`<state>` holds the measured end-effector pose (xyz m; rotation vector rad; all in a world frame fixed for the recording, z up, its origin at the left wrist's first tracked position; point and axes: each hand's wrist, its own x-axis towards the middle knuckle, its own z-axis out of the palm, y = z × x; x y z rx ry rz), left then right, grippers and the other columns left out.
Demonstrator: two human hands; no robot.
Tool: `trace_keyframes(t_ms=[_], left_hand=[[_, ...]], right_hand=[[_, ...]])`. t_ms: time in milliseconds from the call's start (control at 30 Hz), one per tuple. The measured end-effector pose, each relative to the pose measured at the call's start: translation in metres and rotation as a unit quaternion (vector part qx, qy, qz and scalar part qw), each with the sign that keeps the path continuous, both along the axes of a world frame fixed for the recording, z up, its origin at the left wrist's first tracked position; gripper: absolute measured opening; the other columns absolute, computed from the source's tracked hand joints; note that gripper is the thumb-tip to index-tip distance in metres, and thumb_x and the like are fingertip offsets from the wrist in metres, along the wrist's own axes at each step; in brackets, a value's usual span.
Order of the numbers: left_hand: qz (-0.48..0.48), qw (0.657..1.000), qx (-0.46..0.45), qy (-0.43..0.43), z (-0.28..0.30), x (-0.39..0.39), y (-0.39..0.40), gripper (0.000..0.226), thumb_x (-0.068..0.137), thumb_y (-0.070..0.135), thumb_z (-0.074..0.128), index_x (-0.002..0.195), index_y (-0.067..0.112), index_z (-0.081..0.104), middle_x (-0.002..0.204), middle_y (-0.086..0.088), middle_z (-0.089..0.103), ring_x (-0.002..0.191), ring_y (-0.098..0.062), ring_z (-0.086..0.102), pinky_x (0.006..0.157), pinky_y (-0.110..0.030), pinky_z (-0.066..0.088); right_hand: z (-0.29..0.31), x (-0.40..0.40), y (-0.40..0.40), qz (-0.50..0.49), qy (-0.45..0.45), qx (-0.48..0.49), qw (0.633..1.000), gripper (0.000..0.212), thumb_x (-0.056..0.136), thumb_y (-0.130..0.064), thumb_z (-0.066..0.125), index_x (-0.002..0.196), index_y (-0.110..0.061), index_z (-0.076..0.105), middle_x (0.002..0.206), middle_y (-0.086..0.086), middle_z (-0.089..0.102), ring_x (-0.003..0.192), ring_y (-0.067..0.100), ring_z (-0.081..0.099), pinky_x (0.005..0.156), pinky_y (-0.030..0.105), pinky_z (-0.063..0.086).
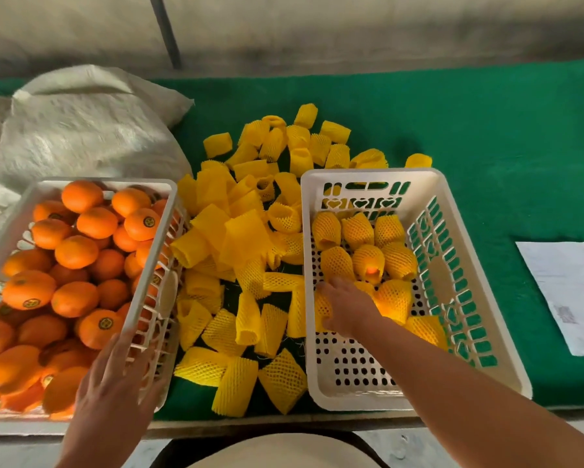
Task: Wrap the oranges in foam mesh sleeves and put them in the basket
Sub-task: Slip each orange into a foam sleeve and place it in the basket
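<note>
Two hands are out in front of me, both palm-down. My right hand reaches forward into the white basket on the right; its fingers curl down over a wrapped orange at the near edge of the cluster, so that grip looks closed round it, though the fingertips are hidden. Beside it lie other wrapped oranges, filling the far half of the basket floor. My left hand hovers over the near right corner of the left basket, fingers straight and spread, grip wide and holding nothing; I cannot tell whether it touches the rim. That basket is heaped with bare oranges, several bearing a small round dark sticker whose print I cannot read. Between the baskets, on the green desk, lies a pile of yellow foam mesh sleeves. A printed sheet of paper lies at far right, its writing illegible.
</note>
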<state>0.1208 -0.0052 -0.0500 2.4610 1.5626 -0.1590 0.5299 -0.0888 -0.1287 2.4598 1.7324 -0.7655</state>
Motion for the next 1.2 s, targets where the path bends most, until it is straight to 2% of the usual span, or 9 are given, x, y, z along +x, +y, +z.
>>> trace_keyframes(t_ms=[167,300,400,600,767,900,1033,1133,1200], left_hand=[[-0.020,0.997,-0.019,-0.076,-0.002,-0.004,0.010,0.057,0.077,0.016,0.090,0.130,0.013,0.069,0.159,-0.015,0.039,0.144,-0.044,0.040,0.104,-0.070,0.043],[0.039,0.978,-0.015,-0.205,0.013,-0.022,0.039,0.040,0.100,0.033,0.058,0.140,0.033,0.057,0.158,0.007,0.037,0.136,-0.019,0.044,0.100,-0.054,0.053],[0.081,0.981,0.006,-0.177,0.016,-0.037,0.082,0.031,0.105,0.036,0.052,0.135,0.031,0.059,0.153,0.001,0.047,0.138,-0.024,0.043,0.107,-0.051,0.045],[-0.020,0.996,-0.079,-0.017,0.003,-0.073,0.145,0.059,0.096,0.043,0.064,0.149,0.031,0.044,0.155,0.004,0.040,0.144,-0.021,0.038,0.112,-0.042,0.041],[-0.075,0.993,-0.085,-0.011,-0.021,-0.090,0.166,0.080,0.085,0.043,0.073,0.153,0.032,0.033,0.149,0.003,0.034,0.139,-0.024,0.038,0.105,-0.040,0.048],[-0.091,0.994,-0.061,-0.009,-0.036,-0.089,0.171,0.082,0.082,0.052,0.074,0.150,0.032,0.033,0.139,0.005,0.033,0.136,-0.023,0.037,0.098,-0.040,0.054],[-0.067,0.994,-0.043,-0.070,-0.041,-0.093,0.169,0.077,0.075,0.053,0.079,0.139,0.038,0.038,0.135,0.011,0.035,0.129,-0.018,0.045,0.089,-0.034,0.055],[-0.004,0.975,-0.077,-0.207,-0.033,-0.096,0.167,0.070,0.070,0.057,0.079,0.127,0.043,0.039,0.124,0.016,0.036,0.098,-0.011,0.057,0.069,-0.027,0.057],[0.045,0.945,-0.117,-0.303,-0.022,-0.096,0.167,0.068,0.069,0.056,0.084,0.119,0.045,0.039,0.117,0.015,0.040,0.091,-0.005,0.055,0.066,-0.023,0.055]], right_hand=[[0.033,-0.001,-0.011,-0.107,0.110,0.020,0.988,0.095,0.088,-0.035,0.081,0.163,-0.030,0.024,0.171,0.001,0.016,0.159,0.024,0.012,0.123,0.043,0.031],[0.085,-0.047,-0.013,-0.198,0.085,0.254,0.943,0.051,0.093,-0.027,0.075,0.140,-0.026,0.056,0.141,-0.004,0.053,0.134,0.016,0.048,0.104,0.031,0.045],[0.115,-0.121,0.016,-0.131,0.099,0.318,0.934,0.037,0.097,-0.030,0.068,0.133,-0.031,0.060,0.136,-0.015,0.052,0.130,0.001,0.044,0.105,0.015,0.035],[0.092,-0.212,0.087,-0.054,0.134,0.214,0.966,0.033,0.103,-0.035,0.058,0.135,-0.030,0.060,0.138,-0.018,0.048,0.127,-0.005,0.039,0.089,-0.001,0.028],[0.040,-0.235,0.112,-0.053,0.037,0.015,0.998,0.020,0.101,-0.025,0.053,0.119,-0.021,0.059,0.141,0.003,0.046,0.133,0.025,0.046,0.097,0.029,0.046],[0.019,-0.234,0.115,-0.095,0.009,-0.081,0.992,0.017,0.093,-0.018,0.064,0.109,-0.023,0.063,0.142,0.009,0.043,0.125,0.028,0.050,0.094,0.034,0.048],[0.006,-0.228,0.112,-0.132,-0.030,-0.106,0.985,0.026,0.090,-0.017,0.070,0.116,-0.020,0.066,0.152,0.015,0.035,0.126,0.032,0.048,0.099,0.039,0.051],[0.002,-0.217,0.106,-0.180,-0.032,-0.108,0.977,0.046,0.087,-0.019,0.075,0.130,-0.017,0.058,0.154,0.021,0.028,0.130,0.038,0.045,0.104,0.040,0.047],[0.001,-0.210,0.097,-0.199,-0.019,-0.102,0.975,0.053,0.085,-0.017,0.078,0.132,-0.014,0.055,0.148,0.018,0.033,0.128,0.035,0.046,0.101,0.037,0.046]])
